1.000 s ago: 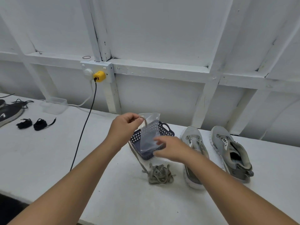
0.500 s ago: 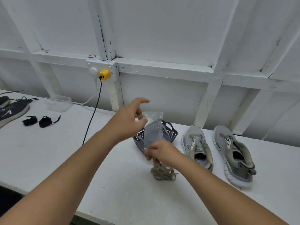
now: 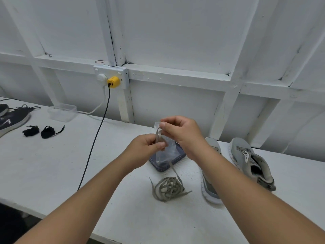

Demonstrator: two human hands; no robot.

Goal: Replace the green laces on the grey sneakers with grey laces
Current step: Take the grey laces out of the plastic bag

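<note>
Both hands hold a clear plastic bag (image 3: 166, 147) above a dark basket (image 3: 167, 163): left hand (image 3: 143, 148) fingers pinch its side, right hand (image 3: 182, 132) fingers pinch the flat grey lace (image 3: 169, 188) at its mouth (the rest lies tangled on the table (image 3: 52, 164)). Two unlaced grey sneakers (image 3: 251, 161) sit right.

Bright, even, soft-shadowed light; wide-angle bending at edges; slight overall softness.
</note>
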